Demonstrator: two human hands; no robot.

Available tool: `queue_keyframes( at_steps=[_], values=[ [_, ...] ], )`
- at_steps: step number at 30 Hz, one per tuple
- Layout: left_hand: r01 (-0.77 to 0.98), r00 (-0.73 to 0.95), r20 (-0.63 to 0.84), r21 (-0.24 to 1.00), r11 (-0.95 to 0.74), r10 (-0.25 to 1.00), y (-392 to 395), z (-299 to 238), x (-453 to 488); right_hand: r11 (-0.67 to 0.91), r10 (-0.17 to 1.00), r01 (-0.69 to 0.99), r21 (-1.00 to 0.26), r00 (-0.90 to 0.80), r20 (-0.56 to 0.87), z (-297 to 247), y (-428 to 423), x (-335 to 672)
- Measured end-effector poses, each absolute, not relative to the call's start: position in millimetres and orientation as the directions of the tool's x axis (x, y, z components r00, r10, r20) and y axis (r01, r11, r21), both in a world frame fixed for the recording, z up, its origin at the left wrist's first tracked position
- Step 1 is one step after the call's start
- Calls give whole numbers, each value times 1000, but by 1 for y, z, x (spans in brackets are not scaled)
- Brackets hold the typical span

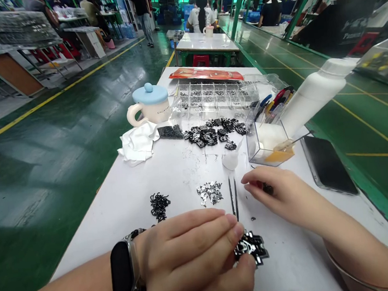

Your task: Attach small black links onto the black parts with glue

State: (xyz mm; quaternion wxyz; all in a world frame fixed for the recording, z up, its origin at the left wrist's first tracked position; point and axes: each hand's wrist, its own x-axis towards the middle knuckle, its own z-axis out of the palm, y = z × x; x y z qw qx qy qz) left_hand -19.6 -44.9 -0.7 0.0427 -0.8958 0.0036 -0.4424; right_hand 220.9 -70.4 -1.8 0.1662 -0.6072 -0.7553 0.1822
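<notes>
My left hand (193, 254), with a watch on its wrist, is closed around the edge of a black and silver flat metal piece (252, 248) near the table's front. Just beyond its fingertips are tweezers (233, 196), points facing away; whether the hand touches them is hidden. My right hand (276, 192) hovers to the right of the tweezers, thumb and forefinger drawn close together. Something small and dark shows inside its curled fingers, too hidden to name. Small silver parts (210, 193) and a pile of black hook-like parts (160, 205) lie beyond my left hand.
A white dropper bottle (230, 161) stands mid-table before a heap of black-silver pieces (210, 134). Behind sits a clear compartment box (210, 99). Left are a lidded mug (153, 104) and tissue (138, 142); right, a pen holder (265, 150), white bottle (315, 96) and phone (328, 164).
</notes>
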Motion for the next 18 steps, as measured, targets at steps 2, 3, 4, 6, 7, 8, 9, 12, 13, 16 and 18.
queue_keyframes(
  at_steps=[2, 3, 4, 6, 7, 8, 9, 12, 13, 16, 18],
  values=[
    [12, 645, 762, -75, -997, -50, -45, 0, -21, 232, 968, 866, -443, -251, 16, -6, -68, 220],
    [8, 651, 758, -66, -998, -45, -45, 0, -22, 271, 956, 866, -420, -292, 14, -8, -67, 220],
    [10, 647, 762, -59, -998, -38, -45, -1, -22, 322, 939, 862, -392, -345, 13, -10, -66, 219],
    [16, 629, 777, -46, -999, -26, -45, -3, -21, 432, 892, 841, -325, -453, 14, -13, -66, 218],
    [16, 628, 778, -38, -999, -20, -46, -4, -21, 480, 867, 829, -287, -497, 15, -15, -66, 217],
    [12, 624, 781, -28, -1000, -14, -46, -4, -20, 520, 846, 818, -248, -532, 18, -16, -67, 216],
    [7, 622, 783, -15, -1000, -8, -46, -5, -20, 547, 831, 810, -210, -556, 21, -17, -67, 215],
    [-11, 638, 770, 21, -1000, 9, -46, -3, -20, 593, 804, 797, -114, -595, 17, -21, -68, 210],
    [-15, 646, 763, 26, -1000, 11, -46, -3, -20, 598, 800, 796, -96, -600, 5, -21, -68, 209],
    [-6, 665, 747, 7, -1000, 1, -46, -2, -21, 589, 806, 804, -86, -592, -12, -18, -69, 211],
    [22, 655, 756, -12, -1000, 6, -45, -2, -21, 587, 809, 802, -112, -588, 32, -11, -70, 217]
  ],
)
